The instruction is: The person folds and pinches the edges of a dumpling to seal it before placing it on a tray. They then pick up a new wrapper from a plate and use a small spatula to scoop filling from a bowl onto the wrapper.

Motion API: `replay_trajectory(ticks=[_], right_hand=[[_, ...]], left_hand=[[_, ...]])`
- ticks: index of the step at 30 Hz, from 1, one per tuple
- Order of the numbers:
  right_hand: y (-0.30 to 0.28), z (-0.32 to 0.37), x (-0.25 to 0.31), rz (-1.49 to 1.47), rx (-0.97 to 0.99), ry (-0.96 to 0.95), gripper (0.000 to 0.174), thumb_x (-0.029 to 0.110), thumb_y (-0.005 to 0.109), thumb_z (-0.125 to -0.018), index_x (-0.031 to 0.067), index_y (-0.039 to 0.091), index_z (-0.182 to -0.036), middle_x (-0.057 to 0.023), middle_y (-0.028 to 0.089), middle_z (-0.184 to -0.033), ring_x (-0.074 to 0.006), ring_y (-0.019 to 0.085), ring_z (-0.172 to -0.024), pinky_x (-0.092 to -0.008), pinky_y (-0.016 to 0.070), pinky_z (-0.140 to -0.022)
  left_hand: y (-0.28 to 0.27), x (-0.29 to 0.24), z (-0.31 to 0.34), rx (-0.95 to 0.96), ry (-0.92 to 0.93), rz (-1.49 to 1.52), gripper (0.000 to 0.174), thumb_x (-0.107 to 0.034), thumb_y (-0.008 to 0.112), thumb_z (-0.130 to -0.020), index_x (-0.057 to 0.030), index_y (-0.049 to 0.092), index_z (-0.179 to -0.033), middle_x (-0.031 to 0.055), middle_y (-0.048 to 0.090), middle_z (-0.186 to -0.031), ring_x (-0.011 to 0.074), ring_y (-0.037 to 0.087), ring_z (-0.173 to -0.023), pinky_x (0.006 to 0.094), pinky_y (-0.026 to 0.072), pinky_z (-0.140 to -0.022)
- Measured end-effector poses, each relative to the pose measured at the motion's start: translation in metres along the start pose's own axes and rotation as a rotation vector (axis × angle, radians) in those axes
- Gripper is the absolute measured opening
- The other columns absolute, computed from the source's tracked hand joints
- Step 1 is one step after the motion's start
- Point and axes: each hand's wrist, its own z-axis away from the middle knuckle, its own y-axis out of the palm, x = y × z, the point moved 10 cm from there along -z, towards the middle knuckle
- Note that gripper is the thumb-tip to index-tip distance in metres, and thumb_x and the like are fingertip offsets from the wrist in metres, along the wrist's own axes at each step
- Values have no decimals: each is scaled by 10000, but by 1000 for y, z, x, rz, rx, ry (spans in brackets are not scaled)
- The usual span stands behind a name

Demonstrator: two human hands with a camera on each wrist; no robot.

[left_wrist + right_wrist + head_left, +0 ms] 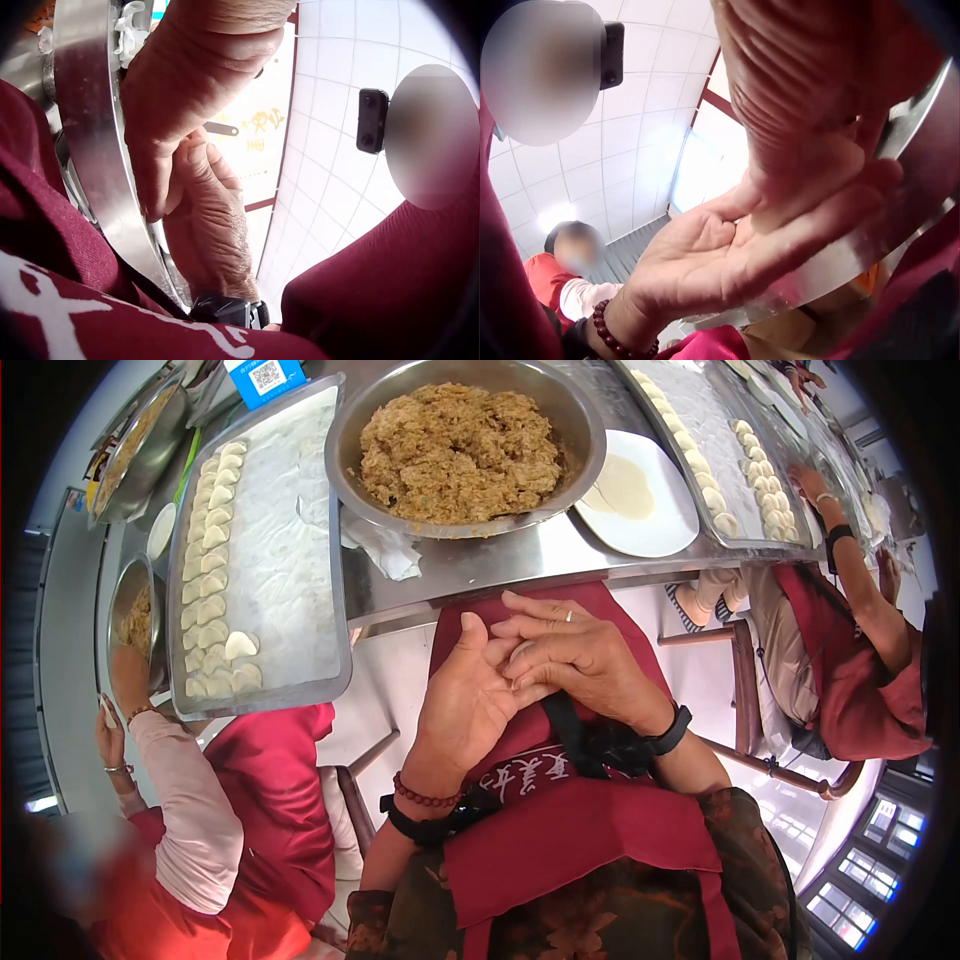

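My two hands meet in front of the apron, below the table's front edge. The left hand turns its palm up, with its thumb raised and its fingers extended; the right wrist view shows the left palm bare. My right hand, wearing a ring, lies across the left fingers and grips them between thumb and fingers. In the left wrist view the right thumb presses close against the left hand. Whether something small sits between the fingers, I cannot tell. Beyond the hands stands a steel bowl of minced filling.
To the left, a metal tray carries rows of folded dumplings. A white plate with a pale wrapper lies right of the bowl. Another dumpling tray is farther right. People in red aprons sit at both sides.
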Motion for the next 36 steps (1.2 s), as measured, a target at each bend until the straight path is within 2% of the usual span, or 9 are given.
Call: replay_trajectory(ticks=[7,9,11,14,20,25,29,32,36], right_hand=[[-6,-4,3,-44,-31,-8,130,125,685,-861,110,734,-980,-74,698,-1170,-301,518,-1301,-409,380,-1050],[-14,-7,8,-138,-121,38,177,130,689,-860,106,736,-1029,-76,699,-1169,-301,511,-1309,-408,378,-1052],[-17,-7,8,-148,-147,15,210,141,693,-858,99,733,-1060,-79,695,-1179,-300,502,-1320,-409,379,-1049],[-20,-7,11,-119,-163,-66,228,165,699,-854,94,731,-1068,-85,686,-1199,-298,487,-1335,-411,378,-1045],[-26,1,12,11,-157,-134,286,213,700,-849,99,714,-1110,-92,666,-1238,-301,462,-1357,-422,366,-1049],[-45,1,23,-2,-347,-78,392,267,699,-832,120,676,-1194,-98,614,-1320,-306,418,-1388,-430,363,-1049],[-45,2,26,144,-316,-170,480,306,704,-813,123,643,-1252,-102,593,-1346,-316,402,-1396,-435,356,-1049],[-45,4,26,212,-289,-206,508,323,701,-808,118,633,-1268,-93,594,-1345,-321,396,-1399,-435,346,-1055],[-50,6,22,128,-341,-129,465,333,674,-833,114,652,-1243,-83,607,-1330,-318,389,-1403,-434,335,-1064]], left_hand=[[6,-4,0,-6,-10,57,742,-525,214,-1041,128,394,-1345,249,500,-1360,340,494,-1283,521,375,-1099],[12,-9,1,72,-9,58,740,-521,204,-1043,127,392,-1348,253,494,-1366,347,476,-1298,532,355,-1108],[21,-14,2,129,-1,109,733,-517,190,-1044,115,402,-1348,254,487,-1373,354,439,-1326,546,316,-1129],[34,-21,2,246,36,192,726,-516,197,-1044,109,411,-1344,244,481,-1384,347,433,-1331,540,316,-1130],[24,-5,-5,68,39,163,687,-509,249,-1043,81,424,-1349,233,484,-1382,343,444,-1322,525,327,-1125],[27,-8,-6,42,68,194,684,-503,273,-1042,90,432,-1343,194,519,-1348,299,494,-1277,487,367,-1110],[28,-6,-7,47,114,327,646,-493,315,-1040,67,483,-1316,163,554,-1319,280,505,-1271,473,383,-1098],[32,-2,-8,150,114,374,616,-483,342,-1037,50,522,-1289,144,571,-1304,271,511,-1268,468,381,-1103],[25,0,-12,44,124,287,603,-468,352,-1038,52,513,-1294,164,554,-1318,289,507,-1271,480,355,-1126]])
